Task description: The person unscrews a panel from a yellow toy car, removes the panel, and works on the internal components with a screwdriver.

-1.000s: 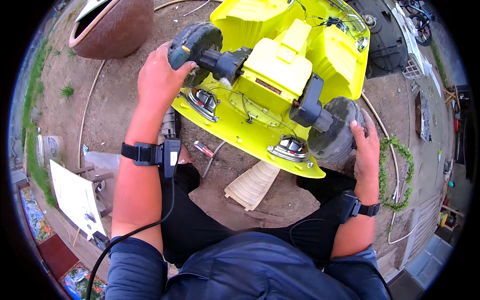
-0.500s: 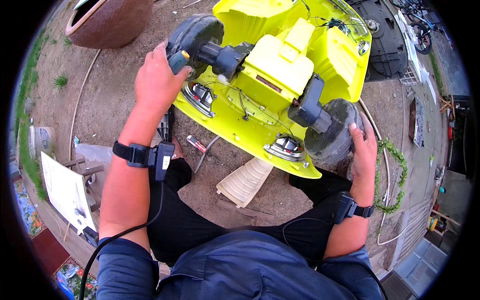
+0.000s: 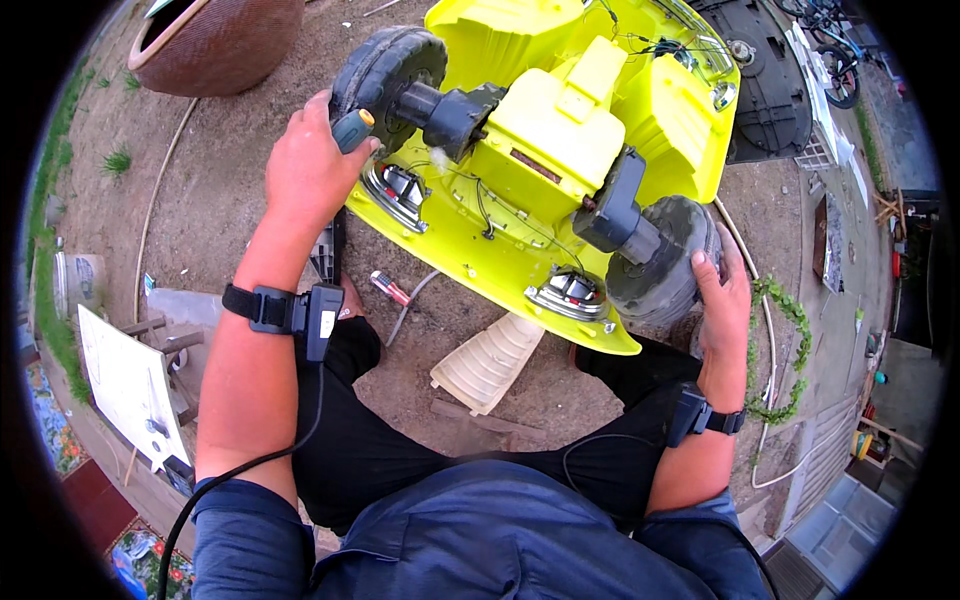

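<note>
In front of me lies the upturned yellow-green body [image 3: 470, 258] of a ride-on toy car, its underside showing. My left hand [image 3: 312, 165] is closed around a screwdriver [image 3: 354, 131] with a grey-blue handle and orange end, and it also presses against the black left wheel [image 3: 412, 62]. My right hand [image 3: 724, 300] grips the outer side of the black right wheel [image 3: 665, 262], thumb on the tread. Black gearboxes [image 3: 462, 122] join the wheels to the yellow axle housing [image 3: 550, 125]. Two chrome-rimmed lamps [image 3: 566, 293] with thin wires sit along the near edge.
A red-handled screwdriver [image 3: 390, 288] lies on the soil between my feet. Close by is a ribbed cream plastic piece [image 3: 488, 365]. At upper left stands a large brown pot [image 3: 215, 50]. A black plastic panel [image 3: 765, 100] lies at upper right, and a leafy ring [image 3: 797, 350] lies on the right.
</note>
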`<action>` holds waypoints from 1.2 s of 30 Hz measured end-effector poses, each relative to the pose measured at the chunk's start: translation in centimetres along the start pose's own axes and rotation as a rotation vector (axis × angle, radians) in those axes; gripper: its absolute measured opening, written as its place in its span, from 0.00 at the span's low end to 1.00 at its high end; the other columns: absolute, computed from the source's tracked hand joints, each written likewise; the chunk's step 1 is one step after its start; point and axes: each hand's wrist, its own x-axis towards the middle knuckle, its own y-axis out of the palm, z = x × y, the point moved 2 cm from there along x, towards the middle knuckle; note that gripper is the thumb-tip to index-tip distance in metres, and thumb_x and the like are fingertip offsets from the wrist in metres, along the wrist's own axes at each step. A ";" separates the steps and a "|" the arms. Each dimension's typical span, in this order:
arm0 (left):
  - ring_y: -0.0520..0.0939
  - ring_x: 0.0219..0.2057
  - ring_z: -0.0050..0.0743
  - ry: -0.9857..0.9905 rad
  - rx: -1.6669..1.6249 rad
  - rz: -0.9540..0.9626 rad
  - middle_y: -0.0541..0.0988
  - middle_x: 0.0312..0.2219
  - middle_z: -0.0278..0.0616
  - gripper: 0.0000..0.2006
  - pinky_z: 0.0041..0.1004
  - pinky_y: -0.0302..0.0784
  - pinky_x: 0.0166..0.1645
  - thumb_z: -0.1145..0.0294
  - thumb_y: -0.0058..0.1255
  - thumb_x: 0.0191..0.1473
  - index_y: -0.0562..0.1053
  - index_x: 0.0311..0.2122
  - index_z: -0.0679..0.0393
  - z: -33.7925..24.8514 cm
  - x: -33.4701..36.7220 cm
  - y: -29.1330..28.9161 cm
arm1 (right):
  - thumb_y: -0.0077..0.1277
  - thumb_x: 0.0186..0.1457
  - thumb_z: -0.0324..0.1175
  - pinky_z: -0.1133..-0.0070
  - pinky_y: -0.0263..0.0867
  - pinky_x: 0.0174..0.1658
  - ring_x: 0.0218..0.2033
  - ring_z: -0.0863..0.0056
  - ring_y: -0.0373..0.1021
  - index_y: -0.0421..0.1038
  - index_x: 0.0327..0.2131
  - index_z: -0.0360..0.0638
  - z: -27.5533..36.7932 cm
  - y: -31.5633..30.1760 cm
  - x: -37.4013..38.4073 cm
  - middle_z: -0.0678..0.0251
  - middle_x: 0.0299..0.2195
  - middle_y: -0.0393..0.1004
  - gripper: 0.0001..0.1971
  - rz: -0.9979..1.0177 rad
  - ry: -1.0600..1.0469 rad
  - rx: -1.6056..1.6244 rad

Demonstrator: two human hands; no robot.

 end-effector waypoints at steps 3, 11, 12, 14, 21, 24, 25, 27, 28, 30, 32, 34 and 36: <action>0.80 0.47 0.57 -0.001 -0.007 -0.002 0.79 0.46 0.58 0.36 0.43 0.76 0.52 0.58 0.68 0.45 0.68 0.57 0.64 0.1 0.1 0.0 | 0.60 0.57 0.37 0.73 0.63 0.58 0.54 0.67 0.67 0.53 0.65 0.30 0.5 0.0 -0.7 0.50 0.56 0.66 0.39 0.031 -0.001 -0.015; 0.80 0.47 0.57 -0.012 0.008 -0.001 0.79 0.46 0.58 0.36 0.44 0.76 0.52 0.57 0.68 0.45 0.68 0.56 0.64 0.1 0.1 -0.1 | 0.64 0.51 0.38 0.69 0.61 0.60 0.57 0.62 0.65 0.50 0.66 0.32 0.0 0.2 -1.3 0.50 0.58 0.63 0.45 0.066 -0.046 -0.036; 0.81 0.47 0.57 -0.013 0.007 -0.003 0.79 0.46 0.58 0.36 0.44 0.76 0.51 0.57 0.68 0.45 0.68 0.56 0.64 0.1 0.2 -0.1 | 0.65 0.49 0.38 0.69 0.60 0.61 0.58 0.61 0.64 0.50 0.66 0.33 0.2 0.3 -1.7 0.49 0.58 0.63 0.46 0.067 -0.068 -0.048; 0.81 0.47 0.57 -0.012 0.006 -0.010 0.79 0.46 0.58 0.36 0.43 0.76 0.51 0.57 0.68 0.45 0.68 0.56 0.64 0.0 0.2 0.0 | 0.66 0.45 0.38 0.67 0.59 0.62 0.59 0.58 0.62 0.48 0.67 0.33 -0.2 0.1 -2.3 0.48 0.58 0.61 0.50 0.075 -0.191 -0.313; 0.81 0.45 0.55 -0.004 0.033 -0.017 0.79 0.45 0.56 0.37 0.44 0.78 0.49 0.56 0.68 0.44 0.67 0.57 0.61 0.7 0.3 0.3 | 0.74 0.39 0.39 0.65 0.61 0.62 0.58 0.61 0.63 0.44 0.67 0.36 0.7 2.2 -5.6 0.52 0.60 0.57 0.58 -0.064 -0.276 -0.563; 0.81 0.47 0.56 -0.032 0.026 0.007 0.80 0.45 0.57 0.36 0.43 0.76 0.51 0.57 0.67 0.45 0.67 0.58 0.61 0.1 0.2 0.0 | 0.73 0.42 0.41 0.68 0.67 0.57 0.55 0.65 0.67 0.46 0.66 0.36 -0.4 1.8 -5.2 0.54 0.59 0.59 0.54 -0.079 -0.184 -0.346; 0.81 0.47 0.57 -0.032 0.020 0.009 0.80 0.45 0.58 0.36 0.43 0.76 0.51 0.57 0.67 0.46 0.67 0.58 0.61 0.1 0.2 0.2 | 0.72 0.41 0.41 0.68 0.66 0.58 0.55 0.64 0.67 0.48 0.65 0.36 -0.5 1.7 -5.0 0.54 0.59 0.60 0.53 -0.095 -0.192 -0.353; 0.81 0.47 0.57 -0.032 0.008 0.014 0.79 0.45 0.58 0.36 0.44 0.75 0.52 0.57 0.67 0.46 0.67 0.58 0.62 0.5 0.2 0.5 | 0.72 0.39 0.42 0.68 0.64 0.59 0.55 0.62 0.66 0.52 0.64 0.34 -0.5 1.6 -4.6 0.54 0.58 0.63 0.52 -0.127 -0.206 -0.367; 0.81 0.47 0.57 -0.030 0.016 0.013 0.79 0.45 0.58 0.36 0.44 0.75 0.52 0.57 0.67 0.46 0.67 0.58 0.62 0.6 0.2 0.4 | 0.71 0.40 0.43 0.68 0.63 0.60 0.56 0.62 0.66 0.53 0.63 0.34 -0.4 1.6 -4.5 0.54 0.58 0.63 0.51 -0.123 -0.222 -0.389; 0.80 0.47 0.58 -0.027 0.028 0.010 0.79 0.45 0.59 0.36 0.44 0.75 0.52 0.57 0.68 0.45 0.67 0.58 0.62 0.6 0.1 0.3 | 0.70 0.42 0.44 0.68 0.63 0.60 0.56 0.63 0.66 0.55 0.63 0.34 -0.1 1.4 -4.2 0.54 0.58 0.63 0.48 -0.113 -0.257 -0.436; 0.80 0.48 0.58 -0.020 0.026 0.009 0.79 0.46 0.59 0.36 0.44 0.75 0.52 0.57 0.68 0.45 0.68 0.58 0.62 0.4 0.2 0.3 | 0.69 0.43 0.45 0.69 0.62 0.60 0.57 0.63 0.66 0.57 0.63 0.34 -0.3 1.1 -3.8 0.53 0.58 0.65 0.47 -0.091 -0.247 -0.347; 0.80 0.48 0.58 -0.012 0.023 0.006 0.79 0.46 0.59 0.36 0.44 0.75 0.52 0.57 0.68 0.45 0.68 0.58 0.62 0.5 0.2 0.3 | 0.68 0.45 0.46 0.69 0.61 0.60 0.57 0.64 0.66 0.58 0.62 0.33 -0.2 0.8 -3.1 0.52 0.57 0.67 0.45 -0.075 -0.206 -0.303; 0.80 0.48 0.58 -0.001 0.022 -0.001 0.79 0.46 0.59 0.36 0.44 0.75 0.52 0.57 0.68 0.45 0.68 0.58 0.62 0.6 0.2 0.3 | 0.66 0.48 0.46 0.70 0.61 0.61 0.56 0.65 0.67 0.60 0.62 0.33 0.1 0.2 -2.1 0.52 0.56 0.69 0.43 -0.069 -0.136 -0.302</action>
